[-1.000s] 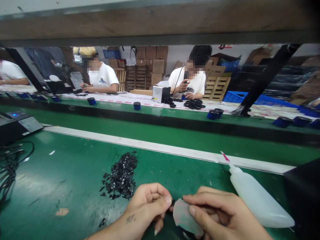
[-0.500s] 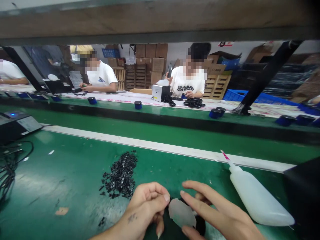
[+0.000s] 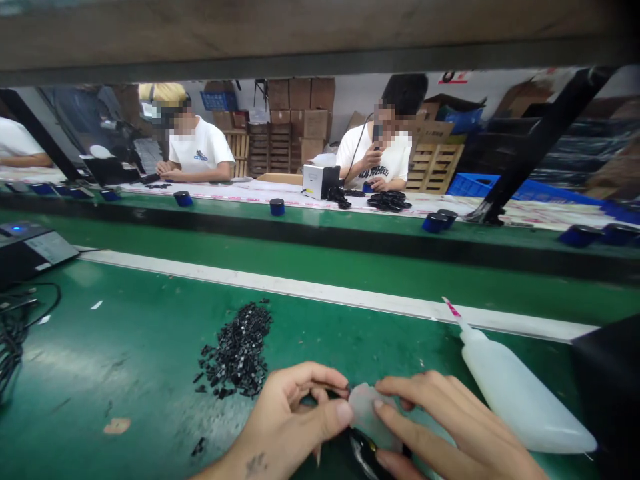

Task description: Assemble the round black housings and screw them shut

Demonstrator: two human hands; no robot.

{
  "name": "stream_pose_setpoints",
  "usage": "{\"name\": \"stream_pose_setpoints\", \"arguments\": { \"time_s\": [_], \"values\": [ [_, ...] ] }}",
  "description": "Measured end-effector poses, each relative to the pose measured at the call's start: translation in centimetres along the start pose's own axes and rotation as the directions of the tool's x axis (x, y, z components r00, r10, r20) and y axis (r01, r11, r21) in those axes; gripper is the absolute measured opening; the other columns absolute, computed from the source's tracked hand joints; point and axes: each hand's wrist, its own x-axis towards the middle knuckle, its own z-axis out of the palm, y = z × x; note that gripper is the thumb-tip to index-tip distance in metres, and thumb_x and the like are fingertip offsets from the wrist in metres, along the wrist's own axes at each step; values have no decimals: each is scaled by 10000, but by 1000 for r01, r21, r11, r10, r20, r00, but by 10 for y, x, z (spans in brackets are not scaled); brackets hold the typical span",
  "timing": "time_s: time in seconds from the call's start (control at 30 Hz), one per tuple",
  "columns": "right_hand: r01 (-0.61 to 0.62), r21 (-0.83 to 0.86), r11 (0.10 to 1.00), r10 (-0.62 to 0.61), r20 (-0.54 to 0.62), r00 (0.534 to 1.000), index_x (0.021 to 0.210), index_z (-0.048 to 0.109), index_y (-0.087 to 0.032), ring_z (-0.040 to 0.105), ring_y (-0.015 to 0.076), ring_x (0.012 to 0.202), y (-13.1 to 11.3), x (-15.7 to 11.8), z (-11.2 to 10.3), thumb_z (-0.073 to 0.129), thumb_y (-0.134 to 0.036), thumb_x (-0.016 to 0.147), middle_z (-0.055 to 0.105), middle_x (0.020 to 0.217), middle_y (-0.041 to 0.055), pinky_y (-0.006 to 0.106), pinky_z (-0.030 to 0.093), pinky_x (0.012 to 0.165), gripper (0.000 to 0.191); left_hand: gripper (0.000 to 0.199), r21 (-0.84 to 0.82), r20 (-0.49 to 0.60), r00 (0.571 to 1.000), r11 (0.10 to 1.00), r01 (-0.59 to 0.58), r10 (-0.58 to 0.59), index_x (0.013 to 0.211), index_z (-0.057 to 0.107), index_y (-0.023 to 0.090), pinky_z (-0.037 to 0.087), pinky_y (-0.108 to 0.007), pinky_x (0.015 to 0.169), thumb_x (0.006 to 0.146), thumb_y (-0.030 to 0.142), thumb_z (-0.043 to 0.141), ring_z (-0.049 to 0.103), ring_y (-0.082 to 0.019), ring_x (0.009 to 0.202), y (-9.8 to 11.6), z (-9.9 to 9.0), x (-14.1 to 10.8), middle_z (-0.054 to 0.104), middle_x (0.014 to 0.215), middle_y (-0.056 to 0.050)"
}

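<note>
Left hand (image 3: 290, 420) at 6 o'clock low in view, palm turned inward, thumb and forefinger pinched on the left edge of a thin translucent film piece (image 3: 367, 417). Right hand (image 3: 440, 427) just beside it at 5 o'clock, fingers stretched leftward, fingertips (image 3: 383, 404) pressed on the same film piece, thumb below it; both hands closed on it together. Under the film piece, a dark round part (image 3: 367, 453), mostly hidden. Above the green table (image 3: 125, 353), at 11 o'clock from the hands, a heap of small black parts (image 3: 237, 350). At 3 o'clock, lying on its side, a white squeeze bottle (image 3: 520, 393) with pink-tipped nozzle. Far across, at 12 o'clock, a person's white shirt (image 3: 387, 167) with dark lettering, too blurred to read. No legible label on the bottle.
</note>
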Motion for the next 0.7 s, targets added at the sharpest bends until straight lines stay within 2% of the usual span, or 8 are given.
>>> {"name": "stream_pose_setpoints", "arguments": {
  "time_s": [0.07,0.13,0.23,0.3,0.4,0.53,0.6,0.7],
  "values": [
    [-64,59,996,67,-56,996,1096,587,-195,632,191,816,0,1,2,516,-165,941,635,1039,72,300,580,663,173,630,52,-9,998,996,-66,67,1103,661,184,386,-194,515,580,446,896,468,-97,627,-3,1,0,623,977,-64],
    [-115,124,986,125,-78,989,1121,568,-200,624,172,830,-2,2,3,514,-165,947,624,1032,63,266,579,669,185,657,97,-12,997,993,-74,75,1154,651,204,363,-207,543,578,403,898,449,-111,657,-4,3,0,606,943,-42],
    [-156,208,966,176,-80,981,1167,552,-202,615,173,897,-6,2,4,563,-137,924,611,1076,69,257,577,727,253,412,151,17,997,985,-79,77,992,725,160,296,-236,526,662,391,809,391,-108,585,-4,9,2,548,741,-5],
    [-195,258,946,215,-51,975,1144,581,-214,624,176,902,-6,1,3,596,-132,902,624,1074,64,251,581,734,256,264,144,51,991,981,-127,121,845,747,147,298,-254,539,689,359,755,407,-115,594,-4,11,5,590,801,-40],
    [-303,283,910,322,-22,947,1021,680,-230,658,203,851,-6,-4,3,665,-247,876,666,990,64,255,594,676,147,195,160,74,982,970,-184,174,782,748,154,318,-255,553,680,319,767,439,-114,614,-3,11,11,623,899,-54],
    [-444,285,849,476,-51,878,916,756,-228,678,252,829,-5,-17,7,741,-439,811,690,880,89,304,610,672,236,223,397,167,951,865,-308,261,959,757,220,347,-214,555,737,220,733,438,-90,609,6,9,18,667,947,-8],
    [-484,325,812,521,-30,853,900,769,-226,681,260,832,-3,-21,8,755,-490,788,694,861,95,319,614,700,286,262,474,259,945,826,-304,199,1025,748,263,350,-194,524,784,195,672,432,-72,574,15,9,22,683,996,10],
    [-540,408,736,583,23,812,895,778,-221,685,271,851,2,-20,3,771,-525,762,702,868,106,341,615,747,332,284,478,413,911,856,-197,-21,1019,752,261,363,-171,447,843,186,541,467,-66,486,32,10,30,662,798,22]
  ]
}}
